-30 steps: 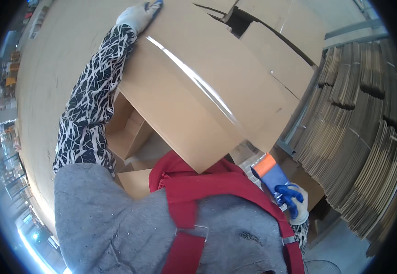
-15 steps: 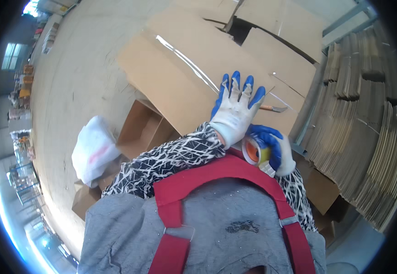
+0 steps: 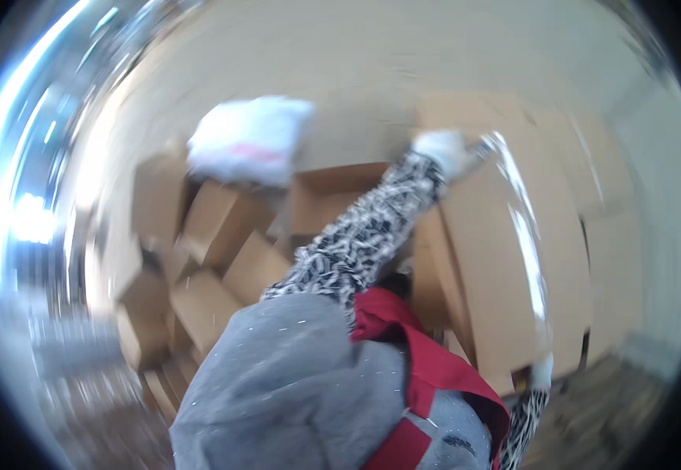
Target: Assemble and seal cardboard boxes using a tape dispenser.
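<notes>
A large brown cardboard box (image 3: 485, 266) lies before me, with a shiny strip of clear tape (image 3: 534, 262) running along its top. At the strip's far end is my left hand (image 3: 442, 153), in a white glove with blue fingers; motion smears its fingers. My right hand (image 3: 543, 371) is low at the box's near edge, where the strip ends. Its fingers are mostly hidden. A small yellowish and dark patch beside it fits the roll of tape (image 3: 520, 379) that it held in the earlier frame.
Several smaller open cardboard boxes (image 3: 219, 223) are heaped to my left. A white bag (image 3: 250, 139) with a pink mark rests on them. Pale floor (image 3: 356, 63) stretches beyond the boxes, and the whole view is blurred.
My view has swung left, bringing the heap of boxes into sight. My hands have parted: the left, earlier spread flat on the cardboard, is now at the tape's far end, the right at its near end.
</notes>
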Tool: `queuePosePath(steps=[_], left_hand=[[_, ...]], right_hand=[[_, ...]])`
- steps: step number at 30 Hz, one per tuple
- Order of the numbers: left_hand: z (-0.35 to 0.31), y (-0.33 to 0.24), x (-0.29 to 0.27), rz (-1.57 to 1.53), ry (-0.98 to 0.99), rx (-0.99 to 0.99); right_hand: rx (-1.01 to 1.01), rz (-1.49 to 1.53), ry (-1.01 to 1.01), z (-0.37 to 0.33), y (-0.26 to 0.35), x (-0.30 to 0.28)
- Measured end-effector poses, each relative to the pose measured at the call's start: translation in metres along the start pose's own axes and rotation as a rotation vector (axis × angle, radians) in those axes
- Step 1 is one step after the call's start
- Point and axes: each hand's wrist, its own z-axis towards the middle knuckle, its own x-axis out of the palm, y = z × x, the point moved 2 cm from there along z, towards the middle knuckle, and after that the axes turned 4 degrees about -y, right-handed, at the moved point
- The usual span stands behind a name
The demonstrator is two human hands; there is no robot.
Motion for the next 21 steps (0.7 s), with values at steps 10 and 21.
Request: queuePosePath(steps=[10, 21], left_hand=[[-0.354, 0.274, -0.134, 0.117, -0.801, -1.062], [-0.147, 0.191, -0.024, -0.274, -0.708, -0.097]], right_hand=[[-0.832, -1.457, 0.867, 0.021, 0.239, 0.339], [-0.404, -0.528, 0.612, 0.017, 0.176, 0.261]])
